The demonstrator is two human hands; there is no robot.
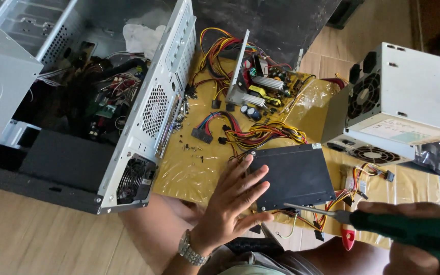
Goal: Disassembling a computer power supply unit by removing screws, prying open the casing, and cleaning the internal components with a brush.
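Yellow plastic sheeting (189, 170) covers the floor beside an opened computer case (143, 117). On it, the left hand (232, 203) rests spread and flat against a black metal cover (294, 175); the right hand's (413, 239) grip wraps a green-handled screwdriver (383, 225).

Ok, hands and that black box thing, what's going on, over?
Left hand flat, fingers spread on black metal box. Right hand grips green-handled screwdriver, tip at box's near edge. Coloured wires bunched alongside.

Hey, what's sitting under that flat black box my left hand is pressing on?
Under the black box coloured wires stick out at its near and right edges, over the yellow sheet. The left hand rests on its left end; whatever lies directly beneath is covered.
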